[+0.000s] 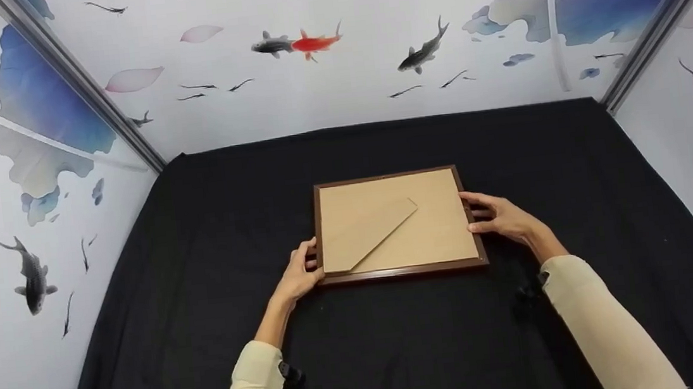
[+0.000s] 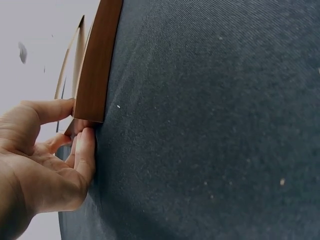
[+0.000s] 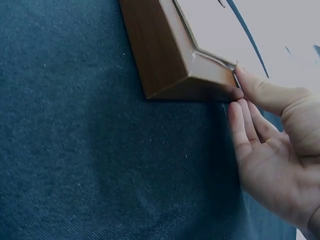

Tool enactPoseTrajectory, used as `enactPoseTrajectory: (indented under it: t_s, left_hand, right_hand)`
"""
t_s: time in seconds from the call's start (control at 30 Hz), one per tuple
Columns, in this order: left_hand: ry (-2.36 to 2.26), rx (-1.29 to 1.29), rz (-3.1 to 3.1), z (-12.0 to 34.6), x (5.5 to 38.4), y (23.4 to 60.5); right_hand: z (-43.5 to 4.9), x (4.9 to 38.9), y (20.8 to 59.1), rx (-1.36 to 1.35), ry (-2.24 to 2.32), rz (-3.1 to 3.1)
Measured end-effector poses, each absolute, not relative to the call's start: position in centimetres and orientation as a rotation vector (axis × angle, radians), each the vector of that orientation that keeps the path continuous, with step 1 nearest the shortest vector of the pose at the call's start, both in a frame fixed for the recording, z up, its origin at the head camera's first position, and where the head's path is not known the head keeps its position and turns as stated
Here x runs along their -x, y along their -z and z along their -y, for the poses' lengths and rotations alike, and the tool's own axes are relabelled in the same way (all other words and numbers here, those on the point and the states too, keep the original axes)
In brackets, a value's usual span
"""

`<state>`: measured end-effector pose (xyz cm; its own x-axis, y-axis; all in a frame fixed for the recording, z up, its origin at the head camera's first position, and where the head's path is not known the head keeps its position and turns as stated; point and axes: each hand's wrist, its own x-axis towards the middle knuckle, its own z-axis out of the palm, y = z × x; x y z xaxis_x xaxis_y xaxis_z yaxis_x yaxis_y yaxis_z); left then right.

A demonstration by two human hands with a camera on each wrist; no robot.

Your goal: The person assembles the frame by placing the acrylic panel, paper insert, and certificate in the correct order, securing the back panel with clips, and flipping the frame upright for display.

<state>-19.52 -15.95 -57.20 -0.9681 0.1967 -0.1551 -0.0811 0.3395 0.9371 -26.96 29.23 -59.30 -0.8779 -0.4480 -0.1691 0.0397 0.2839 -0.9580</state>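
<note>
A brown wooden picture frame (image 1: pixel 417 270) lies face down on the black cloth, its tan backing board (image 1: pixel 439 230) facing up. A flat easel stand (image 1: pixel 369 233) runs diagonally across the backing. At the frame's left side, near the lower corner, my left hand (image 1: pixel 298 276) grips the edge; the left wrist view shows its thumb on top of the frame (image 2: pixel 97 65) and the other fingers at its side and below. My right hand (image 1: pixel 511 222) holds the opposite side, thumb at the upper edge of the frame (image 3: pixel 165 55) and fingers against its side. The picture side is hidden.
Black cloth (image 1: pixel 226 200) covers the table around the frame. White panels (image 1: pixel 362 91) printed with fish and petals enclose the back and both sides, joined by metal posts (image 1: pixel 81 80) at the corners.
</note>
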Motion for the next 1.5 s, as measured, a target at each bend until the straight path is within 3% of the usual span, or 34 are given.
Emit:
enactPoseTrajectory:
  t_s: [0.93, 1.27, 1.5]
  left_hand:
    - [-1.62, -0.064, -2.381, 16.3, 20.4, 59.1]
    - [-1.632, -0.104, -2.356, 16.2, 20.1, 57.7]
    - [-1.593, -0.061, -2.391, 16.4, 20.6, 59.1]
  right_hand:
    - [-29.7, 26.6, 59.9, 0.523, 1.628, -2.158]
    - [-29.3, 26.4, 59.1, 0.492, 1.635, -2.146]
    - [-29.4, 26.5, 59.3, 0.449, 1.639, -2.116]
